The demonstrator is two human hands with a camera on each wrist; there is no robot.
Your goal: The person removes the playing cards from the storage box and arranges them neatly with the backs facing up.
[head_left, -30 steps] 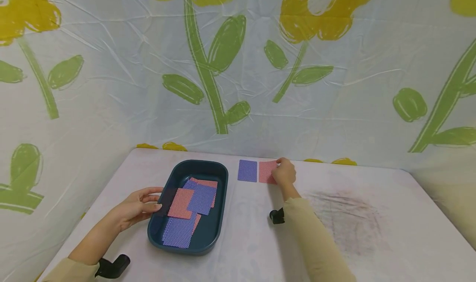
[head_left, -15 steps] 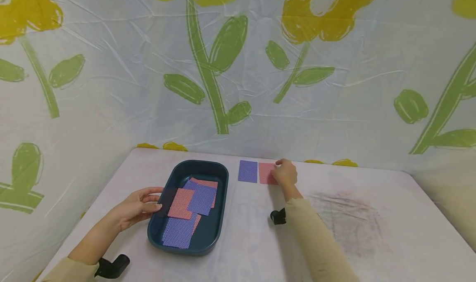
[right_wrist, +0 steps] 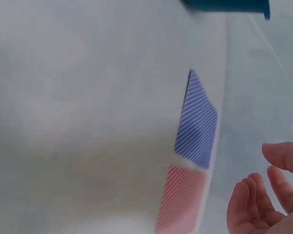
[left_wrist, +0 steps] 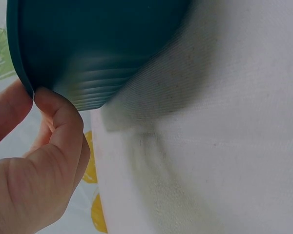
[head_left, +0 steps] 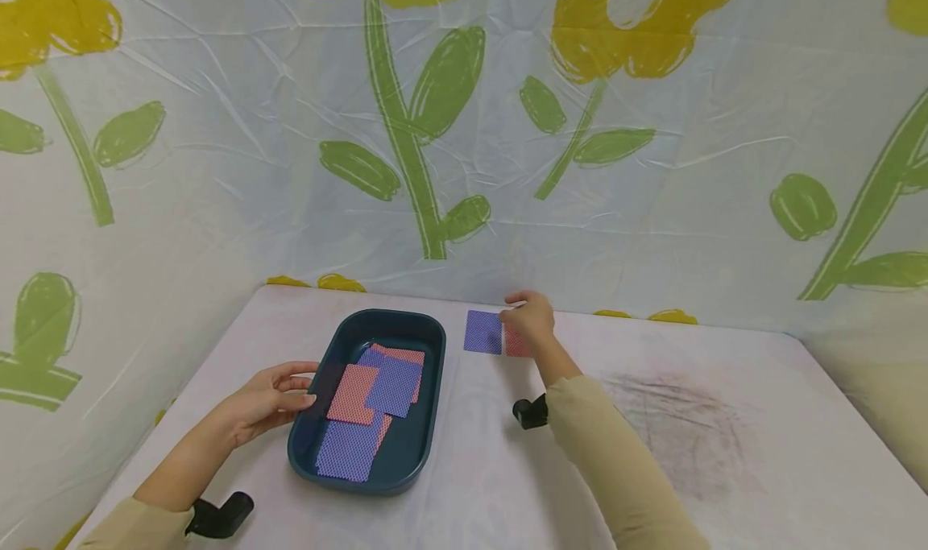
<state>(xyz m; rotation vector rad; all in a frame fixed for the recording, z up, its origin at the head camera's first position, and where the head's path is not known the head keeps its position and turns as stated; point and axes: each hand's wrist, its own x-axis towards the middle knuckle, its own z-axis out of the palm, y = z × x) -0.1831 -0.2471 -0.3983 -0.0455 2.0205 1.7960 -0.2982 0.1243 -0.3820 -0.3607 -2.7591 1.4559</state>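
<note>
A dark teal plastic tray [head_left: 402, 461] sits on the table's left half, with several blue-backed and red-backed playing cards [head_left: 395, 387] loosely overlapping inside. My left hand [head_left: 264, 405] pinches the tray's left rim between thumb and fingers, seen up close in the left wrist view. At the table's far edge a blue card [head_left: 482, 332] and a red card [head_left: 516, 344] lie flat side by side. My right hand [head_left: 532, 318] hovers above the red card, partly covering it. In the right wrist view its fingers [right_wrist: 238, 204] are loosely bent, apart from both cards, and hold nothing.
A white cloth covers the table [head_left: 478, 469]. A greyish smudge [head_left: 681, 429] marks its right side. Behind the far edge hangs a flower-printed sheet [head_left: 652, 236]. A black strap mount [head_left: 531, 413] is on my right wrist.
My right hand has let go of the red card's right side, lifted and moved left over it. The tray, its cards and my left hand stay as they were.
</note>
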